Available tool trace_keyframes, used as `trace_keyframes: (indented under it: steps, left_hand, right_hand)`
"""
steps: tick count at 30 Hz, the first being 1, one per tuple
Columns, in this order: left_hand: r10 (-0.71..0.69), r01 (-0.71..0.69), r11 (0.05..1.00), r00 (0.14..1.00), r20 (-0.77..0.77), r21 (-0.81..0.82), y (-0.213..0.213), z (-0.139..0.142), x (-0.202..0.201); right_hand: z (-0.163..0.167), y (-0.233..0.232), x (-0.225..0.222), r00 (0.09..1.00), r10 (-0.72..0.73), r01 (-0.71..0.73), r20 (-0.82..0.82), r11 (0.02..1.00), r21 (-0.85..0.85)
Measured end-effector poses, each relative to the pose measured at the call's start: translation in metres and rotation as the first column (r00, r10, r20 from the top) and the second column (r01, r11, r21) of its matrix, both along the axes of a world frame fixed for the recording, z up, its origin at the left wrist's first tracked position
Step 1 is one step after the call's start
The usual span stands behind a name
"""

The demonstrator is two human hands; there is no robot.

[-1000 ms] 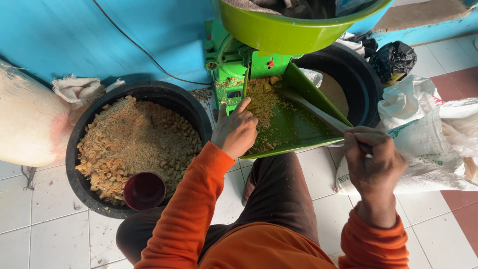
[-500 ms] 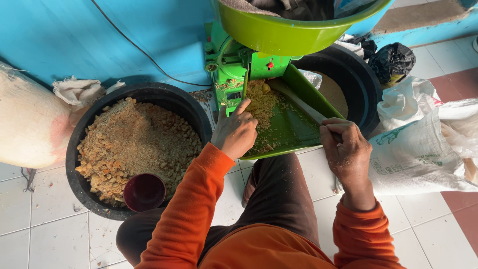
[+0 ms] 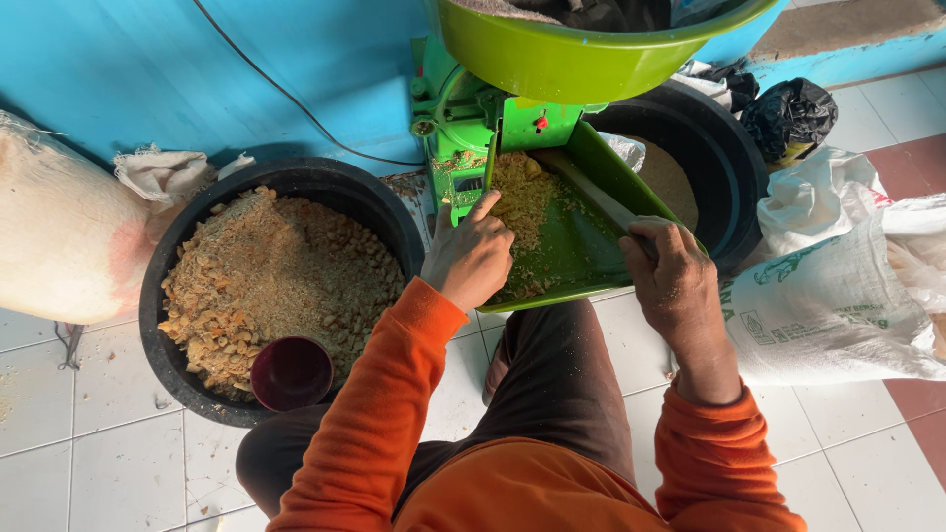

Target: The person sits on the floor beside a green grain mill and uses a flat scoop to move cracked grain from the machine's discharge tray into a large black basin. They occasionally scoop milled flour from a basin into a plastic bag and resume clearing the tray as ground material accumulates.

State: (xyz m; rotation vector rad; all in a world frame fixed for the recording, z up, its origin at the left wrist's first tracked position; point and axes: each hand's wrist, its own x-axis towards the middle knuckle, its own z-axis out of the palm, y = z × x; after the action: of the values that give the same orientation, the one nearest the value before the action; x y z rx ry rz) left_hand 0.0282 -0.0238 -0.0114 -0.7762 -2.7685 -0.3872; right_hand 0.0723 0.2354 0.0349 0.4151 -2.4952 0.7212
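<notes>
Crouched on the white tiled floor in orange sleeves, I work at the green tray of a grinding machine. My right hand is clenched around a grey stick that angles across the tray; my left hand rests curled on the tray's near left side, its forefinger touching the crumbly tan feed heaped at the chute, grasping nothing I can make out. This looks like the feeding step; the next move, I judge, calls for pushing the heap steadily toward the opening. Left sits a black tub of coarse meal with a maroon cup; beyond, a second tub.
</notes>
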Motion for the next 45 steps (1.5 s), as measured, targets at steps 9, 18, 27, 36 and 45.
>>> trace_keyframes:
  steps: [9,18,27,36,45]
  left_hand:
    - [-0.001,0.001,1.0,1.0,-0.022,-0.004,-0.001,0.001,0.001]
    - [0.01,-0.01,1.0,1.0,-0.025,-0.015,-0.001,0.002,0.003]
    - [0.011,-0.011,1.0,1.0,0.013,-0.022,0.001,0.002,0.002]
    - [0.021,-0.02,0.999,0.999,0.03,-0.039,0.0,0.002,0.003]
    - [0.009,-0.008,0.999,0.999,0.039,-0.031,-0.001,0.002,0.002]
  right_hand:
    - [0.043,0.029,0.044,0.996,-0.064,0.064,-0.06,0.998,-0.001]
    - [0.019,0.009,0.012,1.0,-0.007,0.007,0.002,1.0,-0.011]
    - [0.012,-0.002,-0.005,0.998,-0.027,0.021,0.063,0.995,0.093]
    - [0.029,0.01,0.009,0.998,0.056,-0.051,-0.024,0.983,0.179]
    - [0.082,0.026,0.055,1.0,-0.029,0.028,0.007,0.992,0.124]
